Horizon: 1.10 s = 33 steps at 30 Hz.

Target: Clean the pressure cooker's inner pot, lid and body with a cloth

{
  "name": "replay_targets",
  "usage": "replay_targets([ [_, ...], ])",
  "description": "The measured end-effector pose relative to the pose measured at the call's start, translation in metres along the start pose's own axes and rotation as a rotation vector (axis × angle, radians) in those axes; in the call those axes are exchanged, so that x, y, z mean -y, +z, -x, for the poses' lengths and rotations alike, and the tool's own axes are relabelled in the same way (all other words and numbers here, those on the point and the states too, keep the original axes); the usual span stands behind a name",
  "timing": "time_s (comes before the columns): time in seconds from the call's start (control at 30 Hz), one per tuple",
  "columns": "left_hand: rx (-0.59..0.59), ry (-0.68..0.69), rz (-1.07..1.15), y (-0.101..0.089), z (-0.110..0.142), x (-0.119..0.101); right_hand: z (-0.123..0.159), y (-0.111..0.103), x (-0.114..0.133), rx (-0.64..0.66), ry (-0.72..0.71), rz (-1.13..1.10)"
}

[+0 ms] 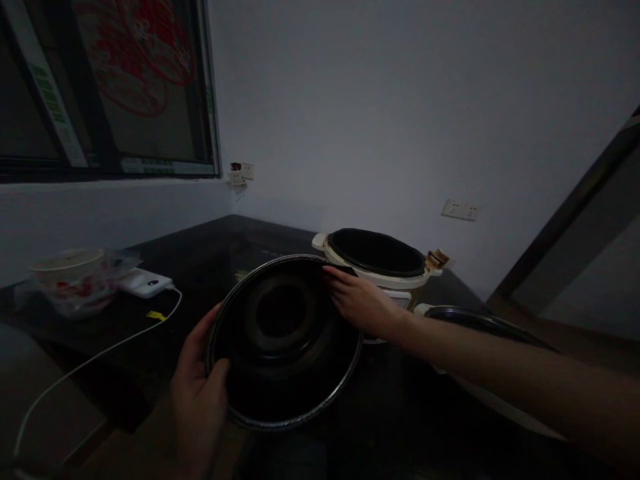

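A round black cooking pot (280, 360) with a thin silvery rim is tilted so that its dark inside faces me. My left hand (203, 383) grips its left edge, with the thumb over the rim and the fingers behind. At the upper right of the pot, my right hand (360, 303) reaches across the rim. Its fingers lie close together against the inner wall, and its thumb is hidden. Just behind stands a white electric cooker (400, 275) with a wide black opening. Dim light hides detail inside the pot.
A bowl with red patterns (70, 283), wrapped in clear plastic, stands on the dark table (205, 247) at left. Beside it lies a white device (147, 283) with a white cable (110, 347). Another round, dark-topped appliance (480, 317) sits partly behind my right forearm. Wall sockets (460, 210) are behind.
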<state>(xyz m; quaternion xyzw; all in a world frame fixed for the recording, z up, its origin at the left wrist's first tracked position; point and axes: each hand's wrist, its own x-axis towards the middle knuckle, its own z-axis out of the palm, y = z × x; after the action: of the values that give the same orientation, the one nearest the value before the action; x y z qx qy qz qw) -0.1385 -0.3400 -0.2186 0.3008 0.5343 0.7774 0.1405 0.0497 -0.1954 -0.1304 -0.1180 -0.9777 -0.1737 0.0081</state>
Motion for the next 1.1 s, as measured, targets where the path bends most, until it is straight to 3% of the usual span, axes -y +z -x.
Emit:
replay_targets([
  [0.13,-0.021,-0.006,-0.004,0.002,0.004,-0.004,0.01,0.028,0.032,0.171,0.181,0.038],
  [0.23,-0.04,-0.028,0.015,0.003,0.003,-0.006,0.003,0.036,0.056,0.317,0.214,-0.031],
  [0.43,-0.009,-0.002,0.024,0.0,-0.007,0.003,-0.024,0.048,0.092,0.302,0.189,-0.479],
  [0.63,-0.006,0.019,0.041,-0.002,-0.011,0.01,-0.064,0.053,0.119,0.102,0.233,-0.896],
  [0.8,0.011,0.026,0.073,-0.002,-0.009,0.009,-0.105,0.043,0.115,-0.029,0.306,-1.056],
  [0.87,0.007,0.009,0.078,-0.002,-0.008,0.006,-0.119,0.039,0.108,-0.173,0.375,-1.21],
  [1.0,0.005,-0.023,0.091,0.0,-0.007,0.002,-0.131,0.032,0.086,-0.598,0.611,-1.721],
  [1.1,0.009,-0.024,0.103,0.001,-0.008,0.0,-0.129,0.03,0.071,-0.82,0.801,-1.854],
])
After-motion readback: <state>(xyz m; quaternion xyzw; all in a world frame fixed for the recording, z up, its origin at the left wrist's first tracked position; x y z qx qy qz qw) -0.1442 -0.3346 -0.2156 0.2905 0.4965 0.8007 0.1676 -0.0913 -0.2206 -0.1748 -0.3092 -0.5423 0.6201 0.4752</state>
